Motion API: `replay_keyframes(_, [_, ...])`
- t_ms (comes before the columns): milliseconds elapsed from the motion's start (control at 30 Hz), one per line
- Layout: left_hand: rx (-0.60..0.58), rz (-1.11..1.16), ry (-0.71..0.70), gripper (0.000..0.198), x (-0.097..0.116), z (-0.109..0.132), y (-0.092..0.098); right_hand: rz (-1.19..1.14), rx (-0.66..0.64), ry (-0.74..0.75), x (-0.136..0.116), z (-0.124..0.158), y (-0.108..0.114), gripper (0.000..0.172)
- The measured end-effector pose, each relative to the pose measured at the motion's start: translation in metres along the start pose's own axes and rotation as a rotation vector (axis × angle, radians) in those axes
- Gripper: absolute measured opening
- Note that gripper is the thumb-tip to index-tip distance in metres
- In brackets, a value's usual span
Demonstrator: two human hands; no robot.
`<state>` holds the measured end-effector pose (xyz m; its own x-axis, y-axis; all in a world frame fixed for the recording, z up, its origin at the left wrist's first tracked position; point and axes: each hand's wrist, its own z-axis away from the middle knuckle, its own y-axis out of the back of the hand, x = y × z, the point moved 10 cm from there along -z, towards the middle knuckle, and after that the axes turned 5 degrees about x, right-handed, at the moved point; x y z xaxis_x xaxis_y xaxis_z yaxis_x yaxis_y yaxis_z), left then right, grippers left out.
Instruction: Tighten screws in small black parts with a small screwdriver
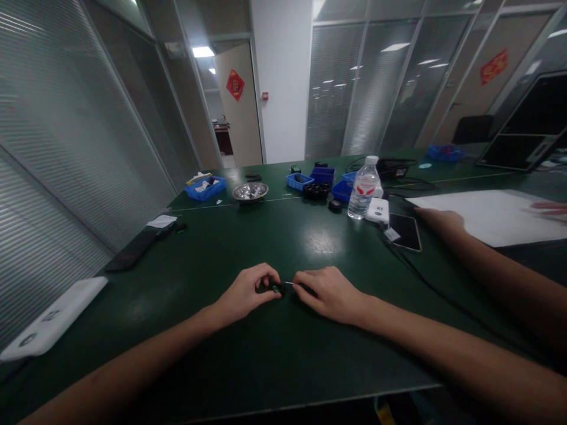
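Note:
My left hand (250, 290) rests on the dark green table (283, 354) with its fingers pinched round a small dark part (275, 288). My right hand (325, 292) lies close beside it, fingers curled on a thin tool (293, 285) whose light metal tip points left and touches the part. Both hands meet near the table's middle, close to me. What the small part is I cannot make out.
A co-worker's arm (500, 277) lies along the right, the hand near a phone (405, 231) and white sheet (491, 215). Further back stand a water bottle (364, 188), blue bins (205, 188), a metal bowl (250, 191). White and dark flat devices lie at the left edge.

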<state>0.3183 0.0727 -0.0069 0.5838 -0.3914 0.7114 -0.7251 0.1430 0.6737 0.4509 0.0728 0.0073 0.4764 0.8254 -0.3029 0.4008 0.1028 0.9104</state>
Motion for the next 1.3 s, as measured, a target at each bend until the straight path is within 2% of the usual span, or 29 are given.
replay_keyframes(233, [0.003,0.033,0.009,0.025,-0.001,-0.001,0.001,0.004,-0.009,-0.003,0.001,0.0,0.003,0.028])
replay_keyframes(400, [0.008,0.106,-0.035,0.015,0.007,-0.001,0.005,-0.007,-0.02,0.0,0.0,0.001,0.005,0.026])
replay_keyframes(500, [0.057,0.154,0.017,0.015,0.002,-0.002,0.012,-0.015,-0.019,-0.004,0.0,0.001,0.005,0.027])
replay_keyframes(633, [0.088,0.103,0.103,0.017,-0.009,-0.002,0.016,0.006,-0.013,-0.004,0.001,0.001,0.004,0.026])
replay_keyframes(933, [0.104,0.124,0.048,0.016,-0.003,-0.001,0.017,0.015,-0.016,0.01,0.001,0.0,0.004,0.026])
replay_keyframes(1033, [0.138,0.217,0.086,0.02,-0.011,-0.001,0.021,0.003,-0.006,0.017,0.0,0.0,0.005,0.027])
replay_keyframes(1200, [0.191,0.358,0.241,0.034,-0.039,0.0,0.024,0.006,-0.007,0.008,0.001,0.0,0.003,0.024])
replay_keyframes(1300, [0.206,0.423,0.266,0.04,-0.046,-0.001,0.024,0.007,-0.013,0.003,0.001,0.0,0.002,0.024])
